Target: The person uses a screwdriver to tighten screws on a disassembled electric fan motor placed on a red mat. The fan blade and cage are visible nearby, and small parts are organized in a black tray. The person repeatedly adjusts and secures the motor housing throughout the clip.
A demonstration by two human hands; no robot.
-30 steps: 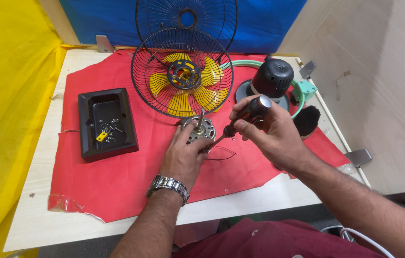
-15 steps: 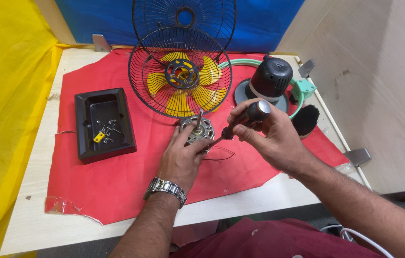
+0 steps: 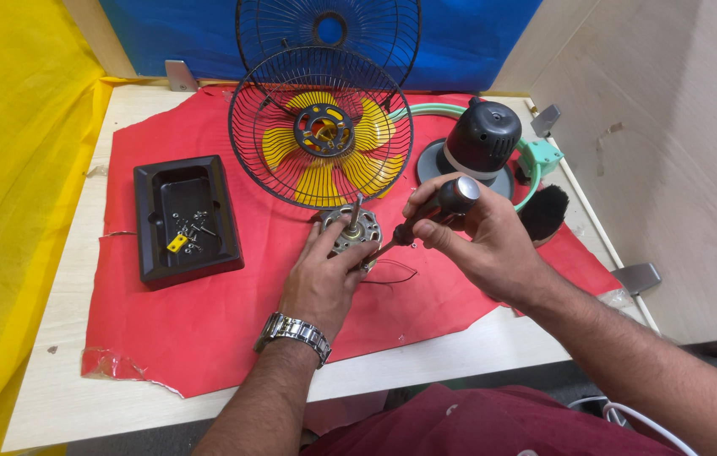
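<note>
Red cloth (image 3: 206,321) covers the tabletop (image 3: 62,371); black tray (image 3: 185,221) left, fan guard (image 3: 322,127) behind; left hand (image 3: 322,283) grip clasps motor (image 3: 350,231), right hand (image 3: 481,241) grip clenches screwdriver (image 3: 426,215).

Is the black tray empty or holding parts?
Holding parts: the tray has small screws and a yellow piece inside.

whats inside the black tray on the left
The black tray holds a scatter of small screws and one small yellow piece. Too small to count. The rest of its floor is bare; nothing covers it.

Tray (image 3: 149,245) left of motor (image 3: 350,230), grille (image 3: 282,101) behind.
</note>
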